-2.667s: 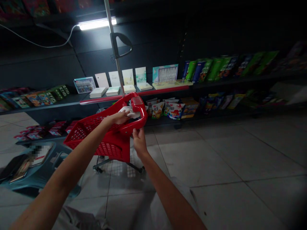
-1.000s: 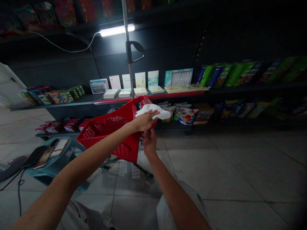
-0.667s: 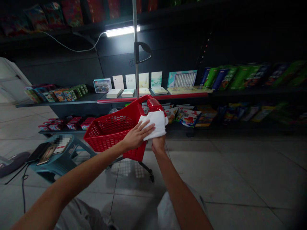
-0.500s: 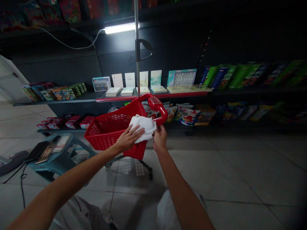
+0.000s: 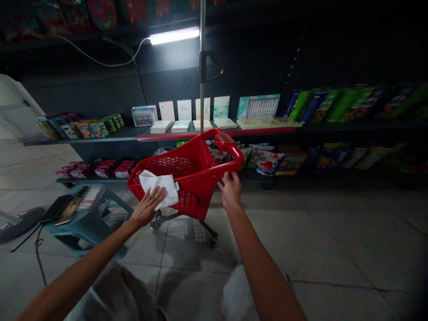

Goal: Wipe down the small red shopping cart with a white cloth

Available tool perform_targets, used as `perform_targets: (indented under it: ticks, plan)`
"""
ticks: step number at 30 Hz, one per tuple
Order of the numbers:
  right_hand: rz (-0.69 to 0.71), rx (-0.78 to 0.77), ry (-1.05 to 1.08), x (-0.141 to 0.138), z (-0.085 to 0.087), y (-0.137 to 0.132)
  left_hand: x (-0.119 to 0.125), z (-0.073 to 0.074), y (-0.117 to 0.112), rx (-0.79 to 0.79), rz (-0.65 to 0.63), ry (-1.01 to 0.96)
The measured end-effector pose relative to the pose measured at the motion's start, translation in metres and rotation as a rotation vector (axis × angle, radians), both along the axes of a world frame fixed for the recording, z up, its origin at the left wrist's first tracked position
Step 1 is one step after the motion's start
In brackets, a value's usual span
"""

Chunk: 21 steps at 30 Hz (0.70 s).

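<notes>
A red plastic shopping trolley [image 5: 194,171] on small wheels stands on the tiled floor in front of me, with a tall metal pole [image 5: 202,80] rising from it. My left hand [image 5: 145,208] lies flat with fingers spread on a white cloth [image 5: 159,187], pressing it against the trolley's left outer side. My right hand [image 5: 230,191] grips the underside of the trolley's red handle end, fingers curled.
Dark shelves [image 5: 100,133] behind the trolley carry notebooks, paint sets, and green and blue packs [image 5: 310,106]. A blue-green plastic stool [image 5: 87,209] with phones on it stands at the left. A cable runs over the floor at the far left. A strip light [image 5: 174,34] glows above.
My left hand slid the white cloth from the trolley's handle end down and left onto its side wall. My right hand stayed under the handle. The view shifted slightly left.
</notes>
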State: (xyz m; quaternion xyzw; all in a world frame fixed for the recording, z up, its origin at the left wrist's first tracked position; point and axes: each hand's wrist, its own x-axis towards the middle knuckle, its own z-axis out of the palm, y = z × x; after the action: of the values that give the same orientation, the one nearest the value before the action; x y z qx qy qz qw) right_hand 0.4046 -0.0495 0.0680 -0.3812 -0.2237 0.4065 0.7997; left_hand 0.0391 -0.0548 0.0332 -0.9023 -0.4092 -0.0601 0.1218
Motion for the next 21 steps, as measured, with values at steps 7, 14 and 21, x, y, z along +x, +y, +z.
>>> perform_targets:
  ticks: [7,14,21]
  plan:
    - [0.035,0.036,0.026,0.000,0.003,-0.005,-0.039,-0.019,0.003,-0.004,0.149,-0.192]
    - [0.032,0.035,0.013,-0.006,0.008,-0.010,-0.062,-0.034,0.003,-0.115,0.628,-0.794]
    - [-0.012,0.007,-0.011,-0.012,0.009,-0.007,-0.028,-0.034,0.019,-0.133,0.998,-1.028]
